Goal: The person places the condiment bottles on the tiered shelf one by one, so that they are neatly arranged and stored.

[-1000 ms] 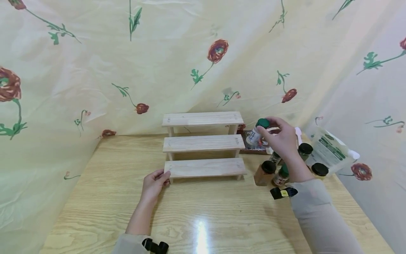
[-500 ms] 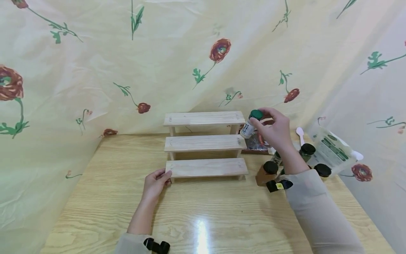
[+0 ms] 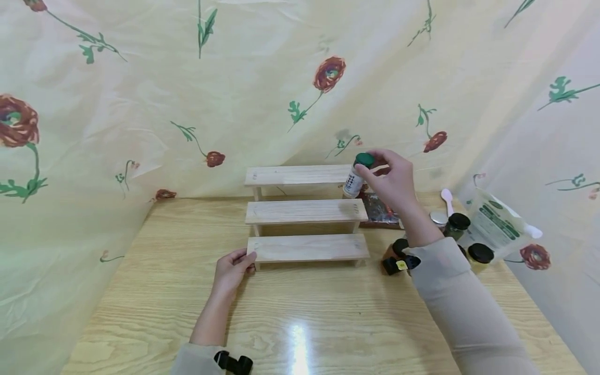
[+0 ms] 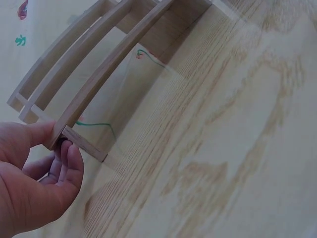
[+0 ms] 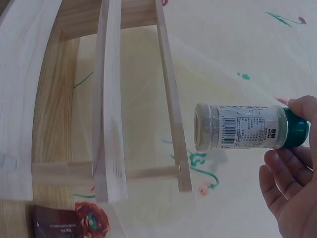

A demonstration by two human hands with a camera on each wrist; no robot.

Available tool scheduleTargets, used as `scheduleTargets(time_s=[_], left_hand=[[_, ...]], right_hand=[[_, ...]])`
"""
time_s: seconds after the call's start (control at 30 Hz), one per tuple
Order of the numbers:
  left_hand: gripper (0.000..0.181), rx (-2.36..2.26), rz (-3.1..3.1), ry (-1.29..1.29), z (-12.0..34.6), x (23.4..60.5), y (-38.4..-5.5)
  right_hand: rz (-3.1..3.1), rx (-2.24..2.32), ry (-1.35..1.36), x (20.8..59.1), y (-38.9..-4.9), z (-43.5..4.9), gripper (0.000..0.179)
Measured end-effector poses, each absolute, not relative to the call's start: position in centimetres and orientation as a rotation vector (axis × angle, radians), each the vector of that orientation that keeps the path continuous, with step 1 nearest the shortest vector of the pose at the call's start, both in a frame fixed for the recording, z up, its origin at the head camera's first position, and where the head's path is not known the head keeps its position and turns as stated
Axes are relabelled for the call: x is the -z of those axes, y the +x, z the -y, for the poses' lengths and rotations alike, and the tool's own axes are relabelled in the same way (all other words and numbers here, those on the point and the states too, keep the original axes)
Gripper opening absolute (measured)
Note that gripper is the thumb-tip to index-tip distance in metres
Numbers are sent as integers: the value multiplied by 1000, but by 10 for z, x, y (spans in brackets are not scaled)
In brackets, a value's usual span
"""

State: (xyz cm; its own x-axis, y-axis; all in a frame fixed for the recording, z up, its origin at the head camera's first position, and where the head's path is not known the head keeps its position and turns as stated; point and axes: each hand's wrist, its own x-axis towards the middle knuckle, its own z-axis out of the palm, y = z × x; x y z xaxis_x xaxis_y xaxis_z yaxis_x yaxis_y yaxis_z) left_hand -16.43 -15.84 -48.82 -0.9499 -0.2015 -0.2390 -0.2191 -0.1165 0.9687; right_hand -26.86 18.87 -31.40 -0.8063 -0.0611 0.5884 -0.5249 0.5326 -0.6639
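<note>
A three-step wooden rack (image 3: pixel 307 247) stands on the table against the papered wall. My left hand (image 3: pixel 233 271) pinches the left end of its lowest step, thumb on top and fingers curled beneath, as the left wrist view (image 4: pixel 44 173) also shows. My right hand (image 3: pixel 391 177) holds a spice jar (image 5: pixel 242 126) by its green lid, thumb and fingers around the cap. The jar has a white printed label with a barcode and pale contents. In the head view it hangs slightly tilted in front of the top step's right end, above the middle step.
Right of the rack lies a dark packet (image 3: pixel 379 211). Further right stand several jars, among them a black-lidded jar (image 3: pixel 457 225) and another black-lidded jar (image 3: pixel 480 255), partly behind my right arm. A white spoon (image 3: pixel 447 200) and a white pouch with green print (image 3: pixel 497 221) lie beyond.
My right hand has carried the green-lidded spice jar left and upward, from over the dark packet to the rack's upper right end. My left hand keeps its grip on the lowest step.
</note>
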Motion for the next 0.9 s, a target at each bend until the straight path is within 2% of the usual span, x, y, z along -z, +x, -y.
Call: scheduleTargets(time_s=[0.23,0.9], left_hand=[[38,-2282,-2087,-493,159,489,-167],[40,-2279,-2039,-483,158,486,-163]], right_hand=[[2305,-1270,480,311,-274,-173,40],[2344,-1417,538,307,-295,-112,39]])
